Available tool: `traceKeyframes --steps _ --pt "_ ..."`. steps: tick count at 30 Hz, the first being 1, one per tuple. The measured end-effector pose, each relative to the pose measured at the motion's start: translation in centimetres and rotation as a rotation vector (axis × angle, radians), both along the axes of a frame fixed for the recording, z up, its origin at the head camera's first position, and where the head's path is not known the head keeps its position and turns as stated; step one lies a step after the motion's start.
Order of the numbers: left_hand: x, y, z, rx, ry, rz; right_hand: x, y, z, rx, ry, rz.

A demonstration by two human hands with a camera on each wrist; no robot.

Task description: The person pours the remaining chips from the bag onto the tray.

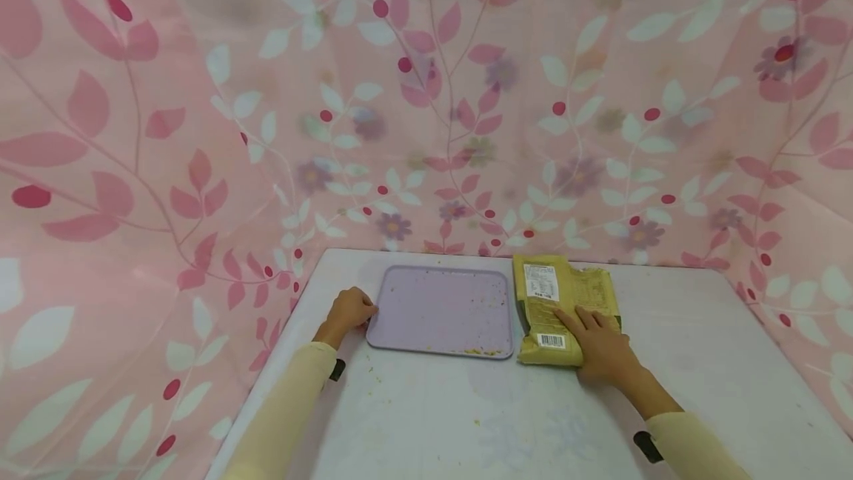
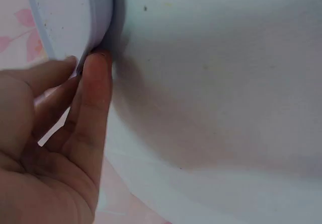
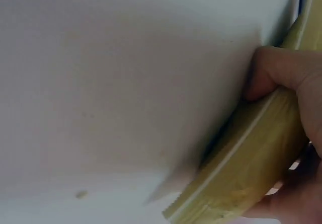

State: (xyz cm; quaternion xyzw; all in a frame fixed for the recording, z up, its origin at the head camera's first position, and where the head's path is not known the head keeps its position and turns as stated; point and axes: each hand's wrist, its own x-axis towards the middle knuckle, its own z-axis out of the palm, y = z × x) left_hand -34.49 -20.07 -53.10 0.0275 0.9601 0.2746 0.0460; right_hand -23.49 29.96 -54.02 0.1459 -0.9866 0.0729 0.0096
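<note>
A shallow lilac tray lies on the white table, with yellow crumbs gathered along its near right edge. At the tray's left side my left hand pinches the rim between thumb and fingers; the left wrist view shows the fingertips at the tray's edge. Right of the tray lies a gold food packet with a white label and a barcode, its top uneven. My right hand grips the packet's right side, fingers over its upper face. In the right wrist view, a digit bends against the packet's edge.
Small crumbs are scattered on the white table in front of the tray. A pink floral curtain hangs behind the table and along both sides. Dark bands show at both sleeve cuffs.
</note>
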Motion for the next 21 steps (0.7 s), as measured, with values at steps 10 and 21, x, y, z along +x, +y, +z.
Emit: traceKeyframes --steps 10,21 --pt "-0.5 0.5 -0.1 0.020 0.030 0.004 0.5 1.3 -1.7 -0.210 0.268 0.002" --pt "-0.5 0.4 -0.4 0.020 0.004 0.007 3.2 1.4 2.4 -1.039 0.662 -0.155"
